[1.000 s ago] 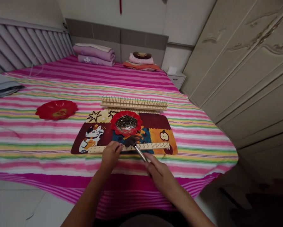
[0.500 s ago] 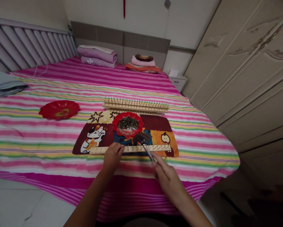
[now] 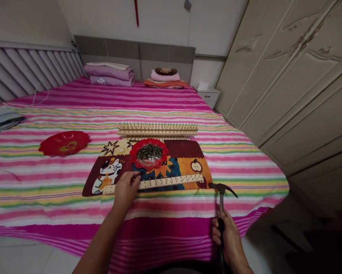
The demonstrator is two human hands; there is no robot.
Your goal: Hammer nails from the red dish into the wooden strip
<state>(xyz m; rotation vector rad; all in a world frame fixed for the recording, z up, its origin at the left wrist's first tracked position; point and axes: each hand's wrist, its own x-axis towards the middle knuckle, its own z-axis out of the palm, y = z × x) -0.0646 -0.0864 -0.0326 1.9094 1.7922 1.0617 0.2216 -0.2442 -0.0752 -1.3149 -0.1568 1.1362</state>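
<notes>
My right hand (image 3: 229, 236) grips the black handle of a claw hammer (image 3: 221, 198), its head up and off to the right of the mat. My left hand (image 3: 127, 186) is closed over the left part of a narrow wooden strip (image 3: 171, 182), fingers bent across it; the fingertips are partly hidden. Nails stand in a row along the strip from the hand to its right end, several of them leaning. Just beyond the strip sits a red scalloped dish (image 3: 133, 156) filled with loose nails (image 3: 149, 152).
A patterned mat (image 3: 188, 148) lies under strip and dish on a striped bedsheet (image 3: 245, 167). Behind it are wooden strips (image 3: 156, 133) bristling with nails. Another red dish (image 3: 65, 144) rests at left. Folded bedding (image 3: 111, 74) is by the headboard; a wardrobe (image 3: 288, 76) stands right.
My right hand has drawn the hammer away from the strip, to the right and upright. The strip now slants a little, its left end nearer me. The view has shifted slightly.
</notes>
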